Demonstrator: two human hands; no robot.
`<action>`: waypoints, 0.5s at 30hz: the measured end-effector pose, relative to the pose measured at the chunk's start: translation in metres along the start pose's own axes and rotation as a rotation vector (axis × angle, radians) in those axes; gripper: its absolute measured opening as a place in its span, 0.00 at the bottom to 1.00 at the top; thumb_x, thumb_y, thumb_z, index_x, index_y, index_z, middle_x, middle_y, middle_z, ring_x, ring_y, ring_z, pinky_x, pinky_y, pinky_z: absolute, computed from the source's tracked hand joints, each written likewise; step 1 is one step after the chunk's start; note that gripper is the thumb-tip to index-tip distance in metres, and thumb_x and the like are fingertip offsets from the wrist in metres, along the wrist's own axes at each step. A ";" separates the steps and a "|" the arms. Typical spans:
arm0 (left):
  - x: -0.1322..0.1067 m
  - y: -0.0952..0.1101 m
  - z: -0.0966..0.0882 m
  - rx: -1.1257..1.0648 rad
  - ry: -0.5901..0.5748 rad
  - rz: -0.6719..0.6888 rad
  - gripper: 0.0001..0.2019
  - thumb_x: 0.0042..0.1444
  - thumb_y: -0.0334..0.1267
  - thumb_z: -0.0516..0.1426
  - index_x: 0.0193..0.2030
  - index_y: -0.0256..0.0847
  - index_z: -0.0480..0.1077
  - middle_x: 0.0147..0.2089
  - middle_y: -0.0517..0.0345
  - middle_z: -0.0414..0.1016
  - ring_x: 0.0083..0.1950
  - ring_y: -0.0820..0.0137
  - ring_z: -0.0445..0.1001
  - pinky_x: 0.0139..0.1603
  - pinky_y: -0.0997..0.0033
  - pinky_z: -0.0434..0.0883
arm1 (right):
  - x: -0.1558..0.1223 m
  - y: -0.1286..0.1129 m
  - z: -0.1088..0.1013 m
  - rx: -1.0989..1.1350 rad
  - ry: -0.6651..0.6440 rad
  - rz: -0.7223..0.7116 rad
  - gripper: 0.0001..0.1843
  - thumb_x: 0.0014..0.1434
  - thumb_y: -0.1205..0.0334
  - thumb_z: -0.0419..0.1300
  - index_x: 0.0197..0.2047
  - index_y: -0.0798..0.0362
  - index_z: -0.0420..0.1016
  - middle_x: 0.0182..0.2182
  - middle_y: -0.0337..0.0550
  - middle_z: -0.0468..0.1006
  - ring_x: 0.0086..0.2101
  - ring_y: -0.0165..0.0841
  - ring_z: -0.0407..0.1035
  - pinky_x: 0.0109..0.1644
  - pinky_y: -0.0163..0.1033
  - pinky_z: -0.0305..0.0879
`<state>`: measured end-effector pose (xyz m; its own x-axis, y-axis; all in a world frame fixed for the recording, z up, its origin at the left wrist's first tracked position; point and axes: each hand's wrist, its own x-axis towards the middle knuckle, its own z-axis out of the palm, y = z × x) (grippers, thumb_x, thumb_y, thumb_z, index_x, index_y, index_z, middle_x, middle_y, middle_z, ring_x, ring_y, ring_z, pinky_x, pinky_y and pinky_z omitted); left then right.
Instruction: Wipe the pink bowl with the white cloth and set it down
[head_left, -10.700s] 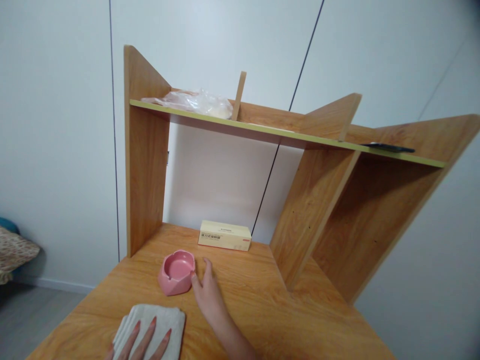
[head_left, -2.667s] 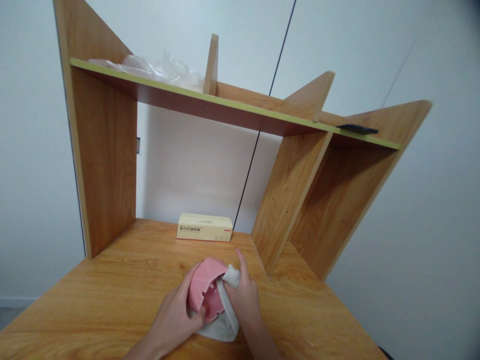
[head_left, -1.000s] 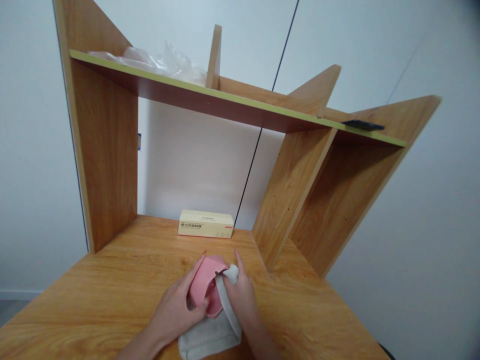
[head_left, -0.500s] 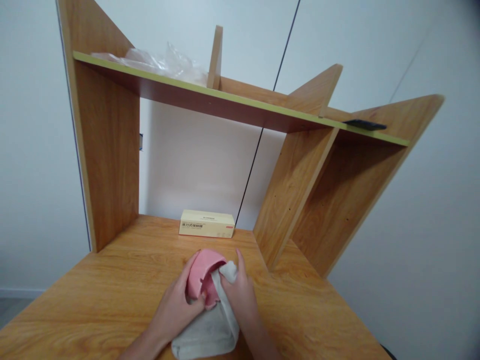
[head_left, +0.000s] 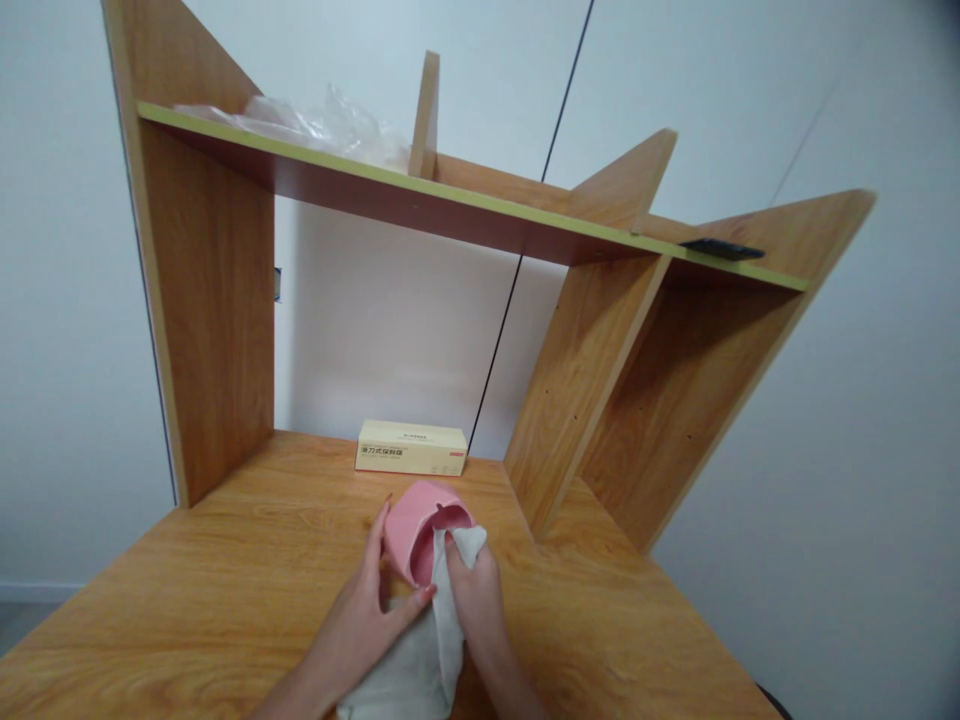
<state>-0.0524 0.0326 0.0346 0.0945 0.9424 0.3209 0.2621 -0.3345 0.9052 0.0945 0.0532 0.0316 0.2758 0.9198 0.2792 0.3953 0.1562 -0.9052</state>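
A pink faceted bowl [head_left: 409,520], shaped like an ashtray with a notch in its rim, is tilted with its opening to the lower right. My left hand [head_left: 371,610] holds it from the left, fingers along the outside and thumb near the lower rim. My right hand [head_left: 476,590] is closed on a light grey cloth [head_left: 412,660] and presses a bunched part of it at the bowl's opening. The rest of the cloth hangs down between my forearms. The fingertips of my right hand are partly hidden by the cloth and the bowl.
A cream cling film box [head_left: 411,450] lies at the back of the wooden desk [head_left: 247,560]. Above runs a shelf [head_left: 480,215] carrying clear plastic bags [head_left: 322,130] and a dark flat object [head_left: 722,248]. An upright wooden panel [head_left: 581,400] stands at right.
The bowl has turned, so its opening and notch face differently, and it has shifted slightly up and right. My left thumb has come out of the bowl to its rim.
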 end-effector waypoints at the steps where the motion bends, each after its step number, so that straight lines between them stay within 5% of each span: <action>1: 0.000 -0.001 0.001 -0.032 0.001 -0.004 0.43 0.54 0.48 0.55 0.69 0.39 0.34 0.62 0.41 0.62 0.57 0.60 0.68 0.57 0.59 0.65 | 0.000 0.000 0.002 0.014 -0.036 0.020 0.19 0.57 0.55 0.50 0.43 0.58 0.74 0.34 0.50 0.80 0.34 0.39 0.75 0.35 0.37 0.69; 6: 0.003 0.003 -0.005 0.048 0.058 -0.019 0.38 0.50 0.38 0.55 0.67 0.38 0.46 0.61 0.45 0.65 0.58 0.60 0.68 0.58 0.60 0.64 | 0.003 -0.001 -0.005 -0.168 -0.006 -0.064 0.28 0.53 0.56 0.55 0.57 0.56 0.64 0.34 0.48 0.79 0.34 0.38 0.74 0.36 0.37 0.68; 10: 0.001 0.005 -0.013 0.209 -0.034 -0.006 0.37 0.45 0.34 0.55 0.65 0.44 0.54 0.55 0.52 0.72 0.53 0.59 0.72 0.56 0.61 0.66 | 0.005 -0.003 -0.018 -0.394 -0.011 -0.112 0.35 0.51 0.60 0.57 0.63 0.54 0.57 0.24 0.42 0.77 0.27 0.38 0.73 0.31 0.36 0.64; 15: 0.002 0.004 -0.016 0.215 -0.043 0.030 0.36 0.48 0.39 0.56 0.66 0.44 0.52 0.57 0.50 0.70 0.55 0.58 0.71 0.56 0.60 0.66 | 0.002 -0.004 -0.017 -0.232 -0.032 -0.083 0.35 0.54 0.60 0.54 0.65 0.55 0.53 0.29 0.42 0.79 0.28 0.36 0.73 0.31 0.35 0.65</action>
<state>-0.0662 0.0332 0.0432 0.1449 0.9326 0.3304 0.4565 -0.3593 0.8139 0.1083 0.0485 0.0408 0.2078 0.9186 0.3361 0.6068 0.1484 -0.7808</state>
